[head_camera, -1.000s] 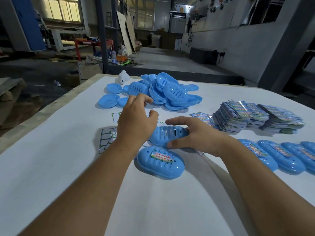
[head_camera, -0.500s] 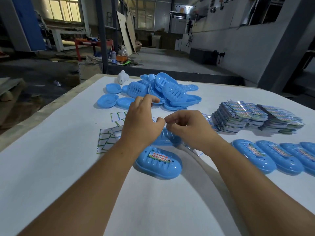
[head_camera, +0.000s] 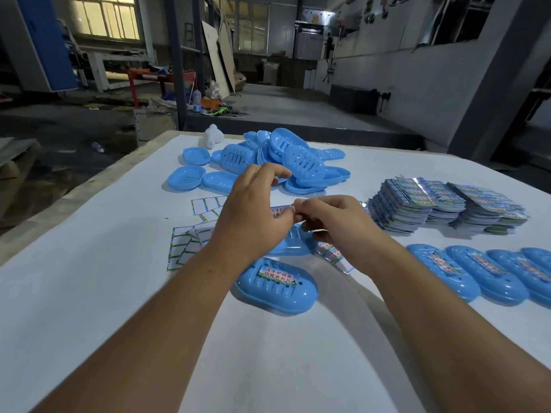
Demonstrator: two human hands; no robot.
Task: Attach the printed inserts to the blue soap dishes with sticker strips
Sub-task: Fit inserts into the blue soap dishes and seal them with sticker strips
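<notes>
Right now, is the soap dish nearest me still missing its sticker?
No, the nearest soap dish already carries a printed sticker across its top, while both hands pinch another strip above it.

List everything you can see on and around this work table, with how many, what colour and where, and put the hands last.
Table: one, white top, fills the foreground.
Loose soap dishes: a pile, too many to count, blue, far centre.
Stickered soap dish: one, blue with a printed strip on top, near centre.
Slotted soap dish: one, blue, under the hands.
Finished dishes: at least four, blue, in a row at the right edge.
Printed inserts: several stacks, multicoloured, right.
Sticker sheets: a few, white with green borders, left of the hands.
White object: one, far table edge, kind unclear.
Sticker strip: one, white with red print, between the hands.
Left hand: pinches the strip.
Right hand: pinches the strip.
</notes>
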